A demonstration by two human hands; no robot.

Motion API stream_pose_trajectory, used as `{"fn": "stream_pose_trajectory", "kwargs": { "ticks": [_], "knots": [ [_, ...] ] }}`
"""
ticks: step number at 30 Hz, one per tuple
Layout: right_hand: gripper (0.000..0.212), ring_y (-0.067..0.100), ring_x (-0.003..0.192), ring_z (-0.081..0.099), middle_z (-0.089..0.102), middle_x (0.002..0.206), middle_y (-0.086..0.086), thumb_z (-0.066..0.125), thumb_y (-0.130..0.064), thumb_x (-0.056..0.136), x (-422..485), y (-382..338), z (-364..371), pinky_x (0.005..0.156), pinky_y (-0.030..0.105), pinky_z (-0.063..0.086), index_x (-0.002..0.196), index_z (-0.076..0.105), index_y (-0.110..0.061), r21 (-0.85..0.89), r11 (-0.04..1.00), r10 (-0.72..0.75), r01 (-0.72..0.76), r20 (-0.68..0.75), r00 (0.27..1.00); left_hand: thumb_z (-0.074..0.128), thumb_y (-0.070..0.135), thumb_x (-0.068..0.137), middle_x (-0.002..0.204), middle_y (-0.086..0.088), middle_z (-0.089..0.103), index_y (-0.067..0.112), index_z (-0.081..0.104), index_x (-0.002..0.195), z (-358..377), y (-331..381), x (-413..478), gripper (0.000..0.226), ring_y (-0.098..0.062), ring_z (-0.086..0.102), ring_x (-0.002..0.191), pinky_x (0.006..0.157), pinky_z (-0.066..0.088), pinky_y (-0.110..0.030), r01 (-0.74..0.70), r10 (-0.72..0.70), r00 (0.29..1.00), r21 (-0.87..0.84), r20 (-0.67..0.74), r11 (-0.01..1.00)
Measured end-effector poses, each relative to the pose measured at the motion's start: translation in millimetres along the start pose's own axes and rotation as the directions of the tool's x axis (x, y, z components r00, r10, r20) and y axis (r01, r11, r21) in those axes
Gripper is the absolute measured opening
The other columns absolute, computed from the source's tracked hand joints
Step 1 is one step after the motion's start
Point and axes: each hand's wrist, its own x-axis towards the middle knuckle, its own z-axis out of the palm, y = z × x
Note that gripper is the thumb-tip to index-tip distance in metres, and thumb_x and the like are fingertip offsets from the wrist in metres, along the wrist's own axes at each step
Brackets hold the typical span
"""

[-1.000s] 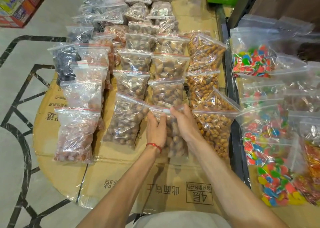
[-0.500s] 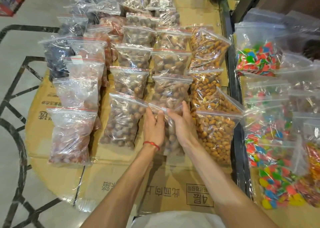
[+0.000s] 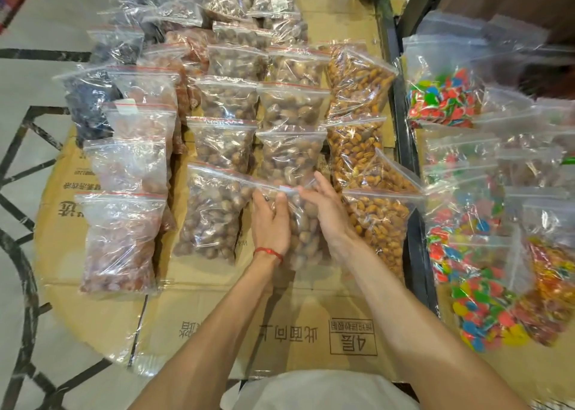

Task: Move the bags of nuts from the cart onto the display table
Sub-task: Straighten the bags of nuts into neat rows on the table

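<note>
Rows of clear zip bags of nuts lie on the cardboard-covered display table (image 3: pixel 280 332). Both my hands rest on the nearest bag of brown nuts (image 3: pixel 306 244) in the third column from the left. My left hand (image 3: pixel 270 223), with a red string at the wrist, lies flat on the bag's left half. My right hand (image 3: pixel 326 207) lies on its right half, fingers stretched to the zip edge. Beside it lie a bag of hazelnuts (image 3: pixel 211 213) on the left and a bag of almonds (image 3: pixel 379 223) on the right.
The cart (image 3: pixel 407 160) stands to the right behind a black rail, holding bags of coloured candy (image 3: pixel 476 300) and other clear bags. Pale reddish bags (image 3: pixel 118 238) fill the table's left column. Patterned floor (image 3: pixel 21 254) lies to the left.
The bag under my hands has settled flat on the table. My hands went from gripping its top edge to lying spread over it.
</note>
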Motion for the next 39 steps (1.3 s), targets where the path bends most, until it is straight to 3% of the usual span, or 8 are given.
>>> {"fn": "stream_pose_trajectory", "kwargs": {
  "ticks": [3, 5, 10, 13, 16, 22, 29, 39],
  "knots": [
    [0.093, 0.023, 0.135, 0.055, 0.048, 0.158, -0.007, 0.069, -0.053, 0.085, -1.9, -0.9, -3.9, 0.122, 0.053, 0.04, 0.165, 0.029, -0.031, -0.052, 0.998, 0.024, -0.026, -0.029, 0.999, 0.051, 0.035, 0.104, 0.112, -0.019, 0.063, 0.005, 0.047, 0.11, -2.0, 5.4, 4.4, 0.03, -0.037, 0.059, 0.107, 0.086, 0.044, -0.044, 0.033, -0.034, 0.999, 0.05, 0.032, 0.998],
    [0.101, 0.024, 0.142, 0.052, 0.047, 0.161, -0.006, 0.064, -0.062, 0.076, -3.9, 1.6, -5.4, 0.122, 0.054, 0.039, 0.165, 0.026, -0.034, -0.126, 0.992, 0.011, -0.015, -0.031, 0.999, 0.051, 0.032, 0.104, 0.116, -0.018, 0.061, 0.004, 0.049, 0.112, -5.4, 11.2, 4.4, 0.03, -0.036, 0.058, 0.109, 0.083, 0.041, -0.039, 0.034, -0.039, 0.998, 0.11, 0.041, 0.993],
    [0.078, 0.019, 0.16, 0.028, 0.03, 0.174, -0.002, 0.057, -0.041, 0.099, -33.8, 0.1, -20.1, 0.13, 0.051, 0.028, 0.168, 0.021, -0.03, -0.373, 0.918, -0.128, 0.135, 0.042, 0.991, 0.05, 0.058, 0.089, 0.148, -0.022, 0.05, 0.0, 0.04, 0.145, -3.5, 15.6, -21.3, 0.08, -0.038, 0.048, 0.137, 0.112, 0.041, -0.052, -0.038, 0.033, 0.999, 0.151, 0.035, 0.988],
    [0.059, 0.015, 0.155, 0.033, 0.036, 0.169, -0.005, 0.057, -0.025, 0.108, -55.1, -8.2, -49.2, 0.13, 0.044, 0.028, 0.163, 0.036, -0.027, -0.532, 0.797, -0.267, 0.286, 0.113, 0.957, 0.054, 0.041, 0.101, 0.163, -0.02, 0.033, 0.001, 0.027, 0.157, 1.3, 12.9, -54.1, 0.074, -0.032, 0.031, 0.151, 0.123, 0.029, -0.049, -0.15, 0.153, 0.988, 0.259, 0.006, 0.954],
    [0.046, 0.006, 0.143, 0.041, 0.048, 0.157, -0.007, 0.059, -0.022, 0.106, -67.9, -20.3, -87.8, 0.119, 0.024, 0.029, 0.152, 0.053, -0.02, -0.695, 0.573, -0.418, 0.434, 0.208, 0.884, 0.048, 0.033, 0.105, 0.164, -0.016, 0.032, 0.005, 0.035, 0.156, 3.2, 17.4, -76.4, 0.06, -0.029, 0.027, 0.153, 0.125, 0.026, -0.044, -0.333, 0.366, 0.931, 0.452, 0.015, 0.828],
    [0.041, 0.028, 0.123, 0.06, 0.068, 0.131, 0.007, 0.071, -0.027, 0.092, -54.8, -48.9, -154.8, 0.095, 0.044, 0.054, 0.13, 0.068, -0.009, -0.883, 0.102, -0.608, 0.458, 0.309, 0.731, 0.036, 0.04, 0.101, 0.15, -0.012, 0.049, 0.011, 0.047, 0.145, 14.5, 72.1, -79.7, 0.054, -0.033, 0.047, 0.136, 0.111, 0.043, -0.048, -0.528, 0.544, 0.793, 0.757, 0.275, 0.386],
    [0.044, 0.028, 0.118, 0.059, 0.066, 0.126, 0.008, 0.057, -0.041, 0.095, -17.3, -88.3, -189.0, 0.099, 0.044, 0.049, 0.126, 0.065, -0.011, -0.932, -0.043, -0.595, 0.359, 0.312, 0.74, 0.038, 0.043, 0.103, 0.155, -0.012, 0.047, 0.015, 0.046, 0.147, 47.6, 134.8, -38.8, 0.052, -0.033, 0.042, 0.144, 0.115, 0.04, -0.051, -0.572, 0.542, 0.709, 0.817, 0.451, 0.068],
    [0.058, 0.029, 0.109, 0.06, 0.067, 0.114, 0.01, 0.035, -0.056, 0.095, 53.1, -134.9, -184.1, 0.102, 0.048, 0.048, 0.113, 0.067, -0.01, -0.961, -0.097, -0.536, 0.258, 0.269, 0.8, 0.037, 0.048, 0.105, 0.163, -0.013, 0.034, 0.015, 0.035, 0.152, 78.8, 199.7, 57.4, 0.058, -0.034, 0.03, 0.151, 0.121, 0.032, -0.054, -0.585, 0.432, 0.71, 0.807, 0.556, -0.077]
  ]
}}
